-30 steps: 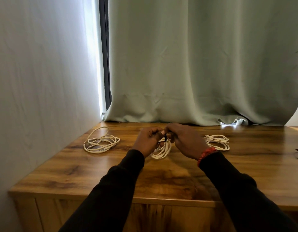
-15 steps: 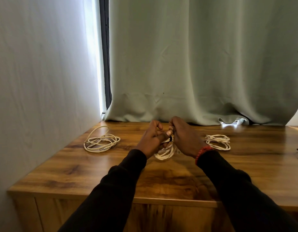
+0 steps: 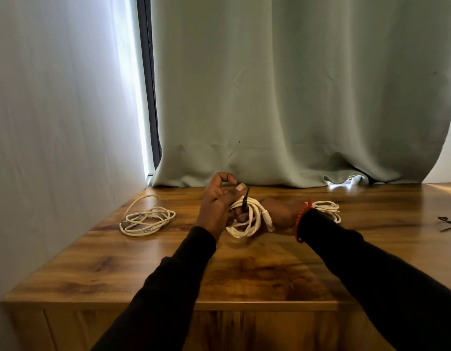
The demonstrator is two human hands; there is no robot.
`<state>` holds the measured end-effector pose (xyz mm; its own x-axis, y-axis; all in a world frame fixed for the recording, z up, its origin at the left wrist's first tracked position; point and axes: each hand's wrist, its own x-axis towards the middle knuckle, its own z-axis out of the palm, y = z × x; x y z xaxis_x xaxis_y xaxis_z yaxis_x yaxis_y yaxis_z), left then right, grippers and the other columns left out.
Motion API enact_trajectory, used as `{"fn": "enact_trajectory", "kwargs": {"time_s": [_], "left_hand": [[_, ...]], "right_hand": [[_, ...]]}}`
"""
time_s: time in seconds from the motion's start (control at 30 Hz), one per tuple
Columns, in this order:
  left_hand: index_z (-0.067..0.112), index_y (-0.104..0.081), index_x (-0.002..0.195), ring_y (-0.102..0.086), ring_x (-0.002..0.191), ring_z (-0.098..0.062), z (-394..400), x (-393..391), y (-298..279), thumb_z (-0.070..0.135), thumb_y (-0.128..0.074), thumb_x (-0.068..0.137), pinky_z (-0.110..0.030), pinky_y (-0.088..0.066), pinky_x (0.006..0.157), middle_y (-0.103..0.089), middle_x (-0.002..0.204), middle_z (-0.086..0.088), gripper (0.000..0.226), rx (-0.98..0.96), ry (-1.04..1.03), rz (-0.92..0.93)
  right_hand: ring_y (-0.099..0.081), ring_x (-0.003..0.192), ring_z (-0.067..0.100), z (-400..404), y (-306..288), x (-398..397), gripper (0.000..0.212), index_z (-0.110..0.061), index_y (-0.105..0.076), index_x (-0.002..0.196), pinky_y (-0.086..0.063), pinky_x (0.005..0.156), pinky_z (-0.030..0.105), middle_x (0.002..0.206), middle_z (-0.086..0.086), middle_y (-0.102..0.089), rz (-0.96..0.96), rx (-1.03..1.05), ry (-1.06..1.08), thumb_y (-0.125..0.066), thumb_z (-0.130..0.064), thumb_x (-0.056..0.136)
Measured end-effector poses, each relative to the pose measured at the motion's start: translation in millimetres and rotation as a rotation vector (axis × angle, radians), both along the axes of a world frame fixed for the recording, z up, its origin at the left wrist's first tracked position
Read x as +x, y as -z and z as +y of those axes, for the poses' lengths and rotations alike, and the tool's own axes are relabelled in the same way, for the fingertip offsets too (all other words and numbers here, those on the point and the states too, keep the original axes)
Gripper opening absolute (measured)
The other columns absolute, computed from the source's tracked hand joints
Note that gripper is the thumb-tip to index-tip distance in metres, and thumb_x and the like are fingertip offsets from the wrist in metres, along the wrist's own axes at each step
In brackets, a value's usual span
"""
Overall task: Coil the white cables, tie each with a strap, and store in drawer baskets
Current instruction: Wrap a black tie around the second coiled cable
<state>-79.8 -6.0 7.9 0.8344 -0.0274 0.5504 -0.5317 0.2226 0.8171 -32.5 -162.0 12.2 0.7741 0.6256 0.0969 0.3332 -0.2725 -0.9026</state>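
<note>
3 cables on the counter (image 3: 168, 287). Mid coil (image 3: 247, 219) w/ black strap (image 3: 245, 200) around it, tail sticking up, so tying looks nearly done. Right coil (image 3: 327, 209), far right behind the wrist, is bundled; can't tell if strapped. Left cable (image 3: 145, 219) lies loose, far left, untied. Nothing stored yet; no baskets visible. Left hand (image 3: 216, 209): thumb presses the mid coil by the strap, index curled up free. Right hand (image 3: 277, 214) grips the coil's right side, fingers mostly hidden.
</note>
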Motion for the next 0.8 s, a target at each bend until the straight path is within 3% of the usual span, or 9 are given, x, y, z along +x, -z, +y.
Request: {"fn": "enact_trajectory", "kwargs": {"time_s": [0.07,0.17,0.23,0.3,0.43,0.63,0.73,0.8], "left_hand": [[0.013,-0.049,0.095,-0.048,0.037,-0.009,0.3,1.4,-1.1,0.004,-0.056,0.099,-0.015,-0.03,0.035,-0.05,0.052,0.005,0.012,0.015,0.001,0.003],[0.012,-0.048,0.095,-0.043,0.034,-0.005,2.3,4.5,1.7,0.002,-0.054,0.099,-0.014,-0.028,0.035,-0.05,0.049,0.007,0.013,0.012,0.009,0.021],[0.015,-0.048,0.093,-0.043,0.035,-0.006,2.6,7.2,3.0,0.004,-0.056,0.099,-0.015,-0.025,0.035,-0.05,0.051,0.007,0.015,0.013,-0.004,0.048],[0.018,-0.048,0.092,-0.044,0.038,-0.009,4.3,10.7,3.9,0.007,-0.058,0.099,-0.015,-0.023,0.037,-0.051,0.054,0.004,0.017,0.013,-0.029,0.08],[0.018,-0.045,0.095,-0.038,0.033,-0.007,7.4,12.4,4.3,0.007,-0.055,0.1,-0.014,-0.022,0.035,-0.051,0.055,-0.002,0.015,-0.033,0.022,0.138],[0.018,-0.044,0.096,-0.036,0.032,-0.006,9.5,14.3,4.9,0.007,-0.05,0.101,-0.014,-0.021,0.034,-0.05,0.056,-0.006,0.014,-0.034,0.121,0.207],[0.019,-0.044,0.094,-0.034,0.033,-0.007,9.4,15.6,6.3,0.009,-0.053,0.101,-0.014,-0.021,0.034,-0.05,0.056,-0.006,0.015,-0.039,0.116,0.196],[0.02,-0.044,0.091,-0.033,0.036,-0.009,10.3,17.7,7.5,0.012,-0.056,0.1,-0.015,-0.021,0.035,-0.05,0.056,-0.005,0.017,-0.06,0.095,0.18]], "right_hand": [[-0.07,0.084,0.027,-0.4,7.0,-1.2,0.027,-0.013,-0.072,0.104,-0.058,0.066,0.035,0.097,0.009,-0.076,0.023,0.078,0.072,-0.057,0.006,0.093],[-0.061,0.068,0.023,-3.3,4.4,4.3,0.012,-0.001,-0.067,0.098,-0.051,0.051,0.026,0.082,0.014,-0.068,-0.079,0.219,0.366,-0.055,-0.003,0.096],[-0.062,0.071,0.019,-6.5,-1.8,0.9,0.009,-0.001,-0.063,0.1,-0.056,0.057,0.024,0.082,0.01,-0.065,-0.129,0.46,0.514,-0.056,-0.005,0.098],[-0.068,0.078,0.017,-9.0,-6.1,-8.3,0.01,-0.001,-0.064,0.104,-0.059,0.071,0.025,0.087,0.008,-0.07,-0.314,0.565,0.544,-0.058,-0.002,0.096],[-0.07,0.093,0.01,-4.7,-11.1,-20.2,0.023,-0.008,-0.077,0.104,-0.056,0.085,0.021,0.099,0.003,-0.075,-0.655,0.235,0.364,-0.064,0.005,0.09],[-0.068,0.091,0.009,-7.1,-11.3,-9.5,0.02,-0.015,-0.08,0.097,-0.058,0.085,0.032,0.097,-0.004,-0.071,-0.765,0.058,0.334,-0.072,0.0,0.085],[-0.072,0.084,0.013,-4.1,-6.5,-9.4,0.015,-0.011,-0.08,0.095,-0.059,0.082,0.038,0.09,-0.001,-0.076,-0.713,0.116,0.319,-0.071,-0.002,0.087],[-0.073,0.084,0.013,-2.4,-2.8,-11.8,0.017,-0.009,-0.079,0.1,-0.059,0.08,0.034,0.089,-0.002,-0.078,-0.65,0.16,0.281,-0.07,-0.002,0.088]]}}
